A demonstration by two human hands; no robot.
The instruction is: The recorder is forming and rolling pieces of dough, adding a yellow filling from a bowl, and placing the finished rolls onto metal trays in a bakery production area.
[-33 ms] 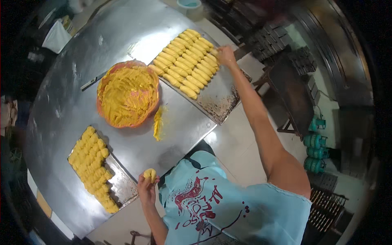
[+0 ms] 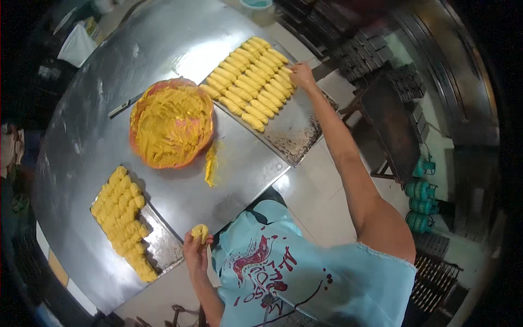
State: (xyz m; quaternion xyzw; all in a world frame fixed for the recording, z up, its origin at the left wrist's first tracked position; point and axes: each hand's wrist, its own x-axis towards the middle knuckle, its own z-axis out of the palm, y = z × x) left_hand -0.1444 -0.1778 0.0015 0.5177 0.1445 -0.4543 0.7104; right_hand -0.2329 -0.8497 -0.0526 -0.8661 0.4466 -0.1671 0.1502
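My left hand [image 2: 197, 250] pinches a small yellow dough ball [image 2: 200, 232] near my shirt, by the table's front edge. My right arm reaches out to the far right, where my right hand [image 2: 301, 74] has its fingers closed on the end of a yellow dough roll [image 2: 286, 70]. That roll lies at the right edge of several rows of similar rolls [image 2: 248, 84] on a metal baking tray [image 2: 294, 143]. To the left, a second tray [image 2: 167, 246] carries many dough balls [image 2: 120, 218] packed close together. An orange bowl [image 2: 205, 148] of yellow filling [image 2: 166, 128] stands between the two trays.
Beside the bowl lie a flat tool [image 2: 121, 109] and a yellow smear [image 2: 210, 166] on the metal table [image 2: 239, 169]. Right of the table are a dark stand [image 2: 384, 120], green gas cylinders [image 2: 420, 188] and a rack [image 2: 436, 286]. A pale basin [image 2: 256, 4] is at the back.
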